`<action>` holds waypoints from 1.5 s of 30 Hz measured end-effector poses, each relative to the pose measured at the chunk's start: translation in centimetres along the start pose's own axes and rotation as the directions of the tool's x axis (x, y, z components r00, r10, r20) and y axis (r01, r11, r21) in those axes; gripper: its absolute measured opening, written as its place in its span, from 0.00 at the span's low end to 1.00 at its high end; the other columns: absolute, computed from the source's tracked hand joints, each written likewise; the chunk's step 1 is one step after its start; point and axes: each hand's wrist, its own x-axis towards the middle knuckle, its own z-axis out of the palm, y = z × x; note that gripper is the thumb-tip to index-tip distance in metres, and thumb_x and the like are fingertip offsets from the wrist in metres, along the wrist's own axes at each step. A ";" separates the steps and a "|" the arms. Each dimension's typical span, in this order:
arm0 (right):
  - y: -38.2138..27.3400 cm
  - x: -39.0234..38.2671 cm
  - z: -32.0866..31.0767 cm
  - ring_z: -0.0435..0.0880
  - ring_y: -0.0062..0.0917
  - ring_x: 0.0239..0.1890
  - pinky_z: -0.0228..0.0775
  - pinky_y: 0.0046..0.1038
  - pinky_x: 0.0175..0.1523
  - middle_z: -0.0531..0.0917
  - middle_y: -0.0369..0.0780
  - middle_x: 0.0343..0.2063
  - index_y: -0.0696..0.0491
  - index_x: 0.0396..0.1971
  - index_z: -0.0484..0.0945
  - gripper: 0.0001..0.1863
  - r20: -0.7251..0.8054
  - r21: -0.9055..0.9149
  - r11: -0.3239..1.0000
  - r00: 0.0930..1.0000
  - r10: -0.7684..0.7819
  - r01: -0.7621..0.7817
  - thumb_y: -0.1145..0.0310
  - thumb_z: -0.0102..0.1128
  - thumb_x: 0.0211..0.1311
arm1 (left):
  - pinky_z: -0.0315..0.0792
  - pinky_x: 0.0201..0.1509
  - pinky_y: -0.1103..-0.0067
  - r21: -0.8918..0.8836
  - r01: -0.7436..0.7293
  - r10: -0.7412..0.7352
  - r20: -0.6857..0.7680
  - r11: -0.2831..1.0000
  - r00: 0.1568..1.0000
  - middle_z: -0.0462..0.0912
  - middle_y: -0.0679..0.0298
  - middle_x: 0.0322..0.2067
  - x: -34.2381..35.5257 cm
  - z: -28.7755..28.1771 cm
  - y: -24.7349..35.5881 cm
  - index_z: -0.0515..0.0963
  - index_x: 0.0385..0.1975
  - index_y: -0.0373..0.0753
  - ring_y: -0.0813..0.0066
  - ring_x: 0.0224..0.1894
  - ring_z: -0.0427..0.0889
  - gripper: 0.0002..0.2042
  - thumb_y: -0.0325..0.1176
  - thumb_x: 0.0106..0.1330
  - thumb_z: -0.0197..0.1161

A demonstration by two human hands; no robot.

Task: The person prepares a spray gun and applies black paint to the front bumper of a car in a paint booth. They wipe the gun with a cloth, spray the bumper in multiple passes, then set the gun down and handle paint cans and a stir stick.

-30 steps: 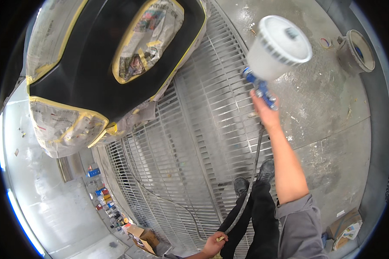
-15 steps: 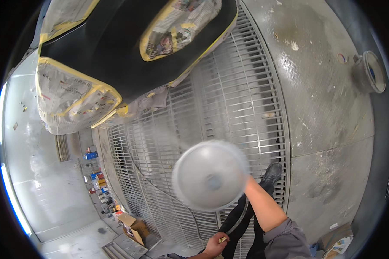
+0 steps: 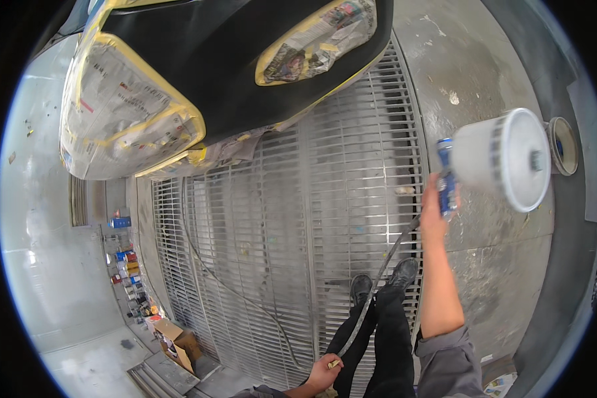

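My right hand [image 3: 434,211] is wrapped around the blue handle of a spray gun [image 3: 446,178]. The gun's large white paint cup [image 3: 487,156] is tilted, its round lid facing right. From the gun a grey air hose [image 3: 383,278] runs down past my legs. Low in the view, my left hand [image 3: 324,373] is closed around that hose, with a small yellowish piece showing at the fingers. At the upper left, apart from both hands, is a black vehicle body panel [image 3: 205,79]. Newspaper [image 3: 132,99] and yellow tape mask the areas around it.
I stand on a metal floor grating [image 3: 351,172], with the hose trailing across it at left. A bucket [image 3: 564,147] stands by the right wall. Several cans [image 3: 131,265] and an open cardboard box [image 3: 178,345] line the left side.
My right hand has swung the spray gun right, away from over the grating, and its cup has tipped sideways. My left hand still grips the hose. The whole view has shifted slightly.
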 end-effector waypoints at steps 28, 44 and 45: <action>-7.6 3.9 1.3 0.73 0.15 0.20 0.60 0.22 0.25 0.76 0.32 0.18 0.55 0.31 0.78 0.06 0.465 0.225 0.920 0.866 0.187 -0.320 0.71 0.66 0.66 | 0.70 0.31 0.78 -0.263 0.215 -0.174 0.170 0.940 0.970 0.77 0.67 0.21 0.2 0.5 5.0 0.81 0.32 0.37 0.78 0.24 0.77 0.04 0.29 0.66 0.62; -8.2 10.8 1.9 0.68 0.18 0.16 0.57 0.24 0.22 0.72 0.32 0.19 0.49 0.27 0.72 0.17 0.298 0.436 0.620 0.755 0.584 -0.652 0.56 0.63 0.73 | 0.63 0.25 0.82 -0.297 0.389 -0.396 0.039 0.872 0.917 0.73 0.71 0.19 -0.6 -2.6 13.0 0.80 0.31 0.36 0.85 0.21 0.71 0.03 0.25 0.66 0.59; -9.2 10.8 2.1 0.68 0.18 0.17 0.58 0.24 0.23 0.72 0.32 0.19 0.49 0.28 0.72 0.17 0.340 0.471 0.646 0.800 0.495 -0.600 0.56 0.62 0.73 | 0.64 0.25 0.82 -0.300 0.386 -0.388 0.055 0.873 0.920 0.73 0.71 0.19 -0.2 -2.5 13.7 0.80 0.31 0.36 0.85 0.21 0.71 0.03 0.25 0.66 0.60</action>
